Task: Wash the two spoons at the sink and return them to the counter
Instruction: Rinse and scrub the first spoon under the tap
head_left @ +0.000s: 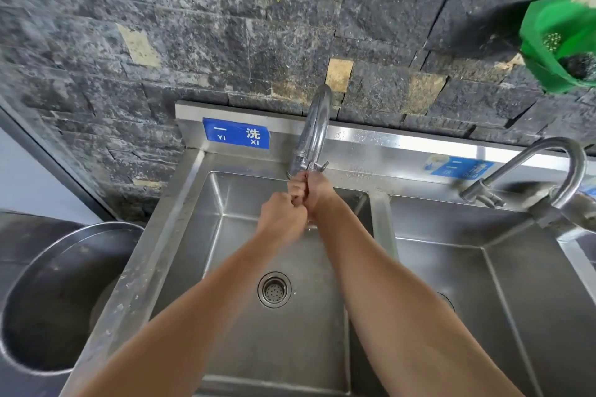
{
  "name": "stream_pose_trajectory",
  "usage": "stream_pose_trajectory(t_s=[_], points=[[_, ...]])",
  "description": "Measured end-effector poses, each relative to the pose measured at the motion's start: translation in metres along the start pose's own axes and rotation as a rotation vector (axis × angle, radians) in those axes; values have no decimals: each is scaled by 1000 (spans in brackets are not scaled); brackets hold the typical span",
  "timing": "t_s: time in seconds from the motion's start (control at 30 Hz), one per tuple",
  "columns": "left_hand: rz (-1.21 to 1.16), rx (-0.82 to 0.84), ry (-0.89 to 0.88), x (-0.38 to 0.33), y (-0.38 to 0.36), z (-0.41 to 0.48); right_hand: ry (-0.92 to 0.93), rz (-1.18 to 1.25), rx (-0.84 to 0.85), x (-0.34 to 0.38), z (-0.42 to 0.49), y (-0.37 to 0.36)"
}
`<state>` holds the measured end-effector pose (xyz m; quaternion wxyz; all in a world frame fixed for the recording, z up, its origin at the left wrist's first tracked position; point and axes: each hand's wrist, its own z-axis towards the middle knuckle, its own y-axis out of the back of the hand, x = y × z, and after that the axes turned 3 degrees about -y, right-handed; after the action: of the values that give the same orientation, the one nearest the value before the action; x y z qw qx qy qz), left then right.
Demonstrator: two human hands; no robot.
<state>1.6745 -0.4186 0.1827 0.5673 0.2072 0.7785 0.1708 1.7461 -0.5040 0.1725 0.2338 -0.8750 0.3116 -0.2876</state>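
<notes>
Two hands to account for, both up at the back of the left basin (pixel 206 235), under the gooseneck tap (pixel 317 126). Left hand (pixel 280 215): curled into a loose fist, knuckles up, touching the right. Right hand (pixel 318 193): fingers bunched, reaching to the foot of the tap beside its small lever (pixel 321 166). Cannot tell whether gripping that lever or something else.

No sure sight of the spoons. Presumably enclosed between the two hands and hidden by fingers, holder unknown. No clear stream of water to be made out either.

Judged to be the washing step: either working the lever or rubbing the spoons beneath the spout. Not yet near the return to the counter.

Next, most likely: keep a firm pinch on wet, slippery handles, turn each bowl under the flow, close the lever, then lift away without dropping anything toward the drain strainer (pixel 274 289).
</notes>
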Motion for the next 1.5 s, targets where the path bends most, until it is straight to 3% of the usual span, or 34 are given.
stream_pose_trajectory(t_s=[0.2,0.3,0.4,0.53,0.6,0.73,0.9,0.97,1.03,1.17,1.3,1.37,1.5], points=[[-69,-102,56,-9,4,-6,16,72,63,4,0,-11],[-152,-157,141,-13,8,-6,26,-38,128,-7,2,-9],[-155,-136,142,-17,-1,-12,26,-135,99,-5,2,-2],[-189,-62,112,-16,-17,-20,21,-5,39,23,6,12],[-194,-94,98,-20,-16,-17,-12,25,89,23,3,9],[-263,-180,133,-25,-12,-5,15,-169,155,9,4,-3],[-296,-102,144,-22,-18,-11,16,-94,16,35,17,-2],[-265,-134,128,-21,-12,-7,7,32,65,30,16,-8],[-290,-179,152,-19,-2,0,1,-5,157,11,17,-13],[-290,-124,201,-18,0,-5,-36,-152,64,4,22,-9],[-285,-30,187,-11,-12,-25,-52,-19,-46,25,28,3],[-272,-81,192,-9,-8,-20,-66,63,42,13,28,-2],[-271,-114,225,-4,7,-15,-75,-134,93,-16,28,-4]])
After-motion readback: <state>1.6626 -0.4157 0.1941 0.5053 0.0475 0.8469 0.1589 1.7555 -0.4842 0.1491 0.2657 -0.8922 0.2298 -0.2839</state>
